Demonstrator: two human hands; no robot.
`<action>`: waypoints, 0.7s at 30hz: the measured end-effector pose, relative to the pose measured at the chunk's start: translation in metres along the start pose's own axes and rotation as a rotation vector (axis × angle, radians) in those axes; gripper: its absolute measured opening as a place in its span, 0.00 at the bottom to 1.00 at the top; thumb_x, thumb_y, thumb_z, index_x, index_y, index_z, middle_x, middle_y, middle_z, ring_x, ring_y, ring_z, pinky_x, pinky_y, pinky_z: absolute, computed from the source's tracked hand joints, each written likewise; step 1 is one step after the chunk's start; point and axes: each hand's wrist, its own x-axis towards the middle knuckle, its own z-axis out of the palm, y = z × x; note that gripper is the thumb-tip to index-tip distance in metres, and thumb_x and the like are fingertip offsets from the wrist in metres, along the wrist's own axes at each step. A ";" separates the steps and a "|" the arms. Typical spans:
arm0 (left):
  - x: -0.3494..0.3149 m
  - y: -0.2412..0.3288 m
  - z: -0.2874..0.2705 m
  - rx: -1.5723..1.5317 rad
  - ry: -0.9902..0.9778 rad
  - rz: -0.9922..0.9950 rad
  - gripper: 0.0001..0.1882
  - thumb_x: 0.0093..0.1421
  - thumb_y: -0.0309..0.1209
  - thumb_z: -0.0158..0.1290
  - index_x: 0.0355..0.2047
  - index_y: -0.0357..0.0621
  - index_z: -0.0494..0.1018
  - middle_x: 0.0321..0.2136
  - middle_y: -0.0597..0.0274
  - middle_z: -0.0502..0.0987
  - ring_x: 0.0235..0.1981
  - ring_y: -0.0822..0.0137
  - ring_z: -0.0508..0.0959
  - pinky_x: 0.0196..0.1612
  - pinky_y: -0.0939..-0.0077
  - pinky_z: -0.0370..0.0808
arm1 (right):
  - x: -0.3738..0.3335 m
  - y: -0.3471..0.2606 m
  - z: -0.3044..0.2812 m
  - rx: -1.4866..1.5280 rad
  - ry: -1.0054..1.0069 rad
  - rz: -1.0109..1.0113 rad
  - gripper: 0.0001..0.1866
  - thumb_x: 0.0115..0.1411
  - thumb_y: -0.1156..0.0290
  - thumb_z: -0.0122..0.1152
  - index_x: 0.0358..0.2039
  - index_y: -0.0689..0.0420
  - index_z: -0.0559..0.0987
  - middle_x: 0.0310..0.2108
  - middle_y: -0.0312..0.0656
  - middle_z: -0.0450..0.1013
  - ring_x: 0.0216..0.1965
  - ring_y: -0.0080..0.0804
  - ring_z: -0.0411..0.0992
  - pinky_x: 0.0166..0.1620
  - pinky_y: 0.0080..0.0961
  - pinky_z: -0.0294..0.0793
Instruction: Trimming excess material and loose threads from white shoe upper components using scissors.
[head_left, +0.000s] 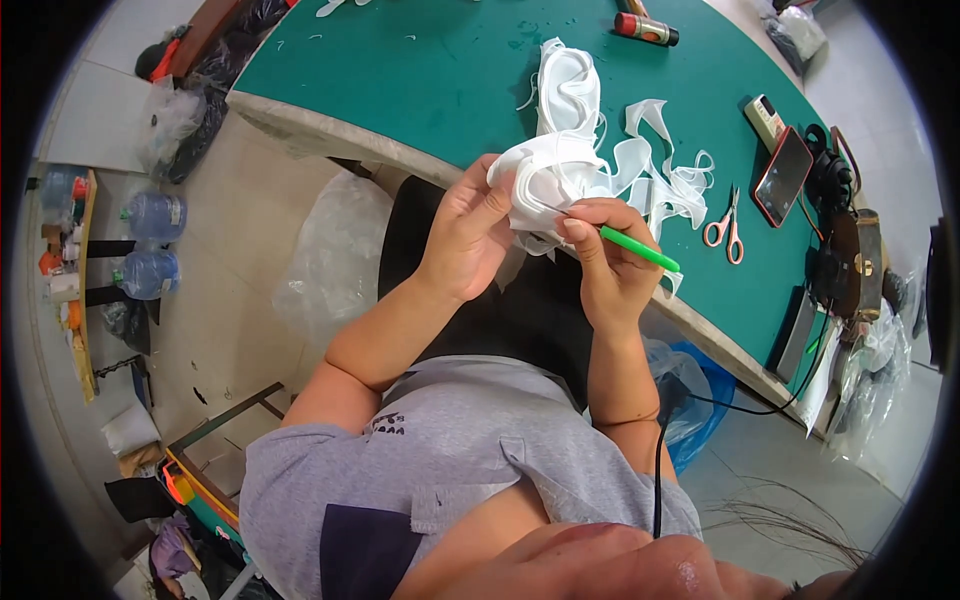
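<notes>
Indoors, at the green table [400,80] (pale floor [245,260]), left hand [466,235] grips white fabric [545,180]; right hand [612,268], green-handled tool [640,248].

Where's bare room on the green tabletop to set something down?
Widest: green tabletop left of the white fabric. Also between the red-black cylinder and beige device. Crowded: white strips near scissors; phone by dark items.

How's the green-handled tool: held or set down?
Held: the right hand pinches the green-handled tool beside the white fabric.

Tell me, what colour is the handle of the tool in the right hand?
Bright green; the handle in the right hand shows clearly in the head view.
</notes>
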 end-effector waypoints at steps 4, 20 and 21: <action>-0.001 0.000 -0.001 -0.017 -0.003 -0.012 0.10 0.63 0.32 0.49 0.43 0.44 0.69 0.43 0.63 0.73 0.46 0.70 0.72 0.51 0.69 0.68 | 0.001 0.000 0.001 -0.068 -0.009 -0.059 0.06 0.54 0.82 0.61 0.33 0.66 0.75 0.34 0.43 0.73 0.34 0.27 0.73 0.38 0.20 0.73; 0.004 -0.007 -0.001 0.181 0.154 0.134 0.09 0.59 0.28 0.55 0.39 0.36 0.74 0.34 0.63 0.78 0.36 0.74 0.75 0.44 0.79 0.69 | 0.021 0.006 0.006 -0.672 -0.014 -0.696 0.10 0.50 0.84 0.59 0.34 0.61 0.73 0.35 0.49 0.77 0.27 0.37 0.73 0.32 0.24 0.72; 0.004 -0.006 -0.002 0.183 0.156 0.137 0.09 0.59 0.28 0.55 0.39 0.36 0.74 0.34 0.63 0.78 0.36 0.74 0.75 0.44 0.79 0.69 | 0.021 0.007 0.004 -0.674 0.021 -0.665 0.09 0.51 0.84 0.58 0.34 0.61 0.73 0.35 0.49 0.77 0.26 0.36 0.73 0.31 0.23 0.72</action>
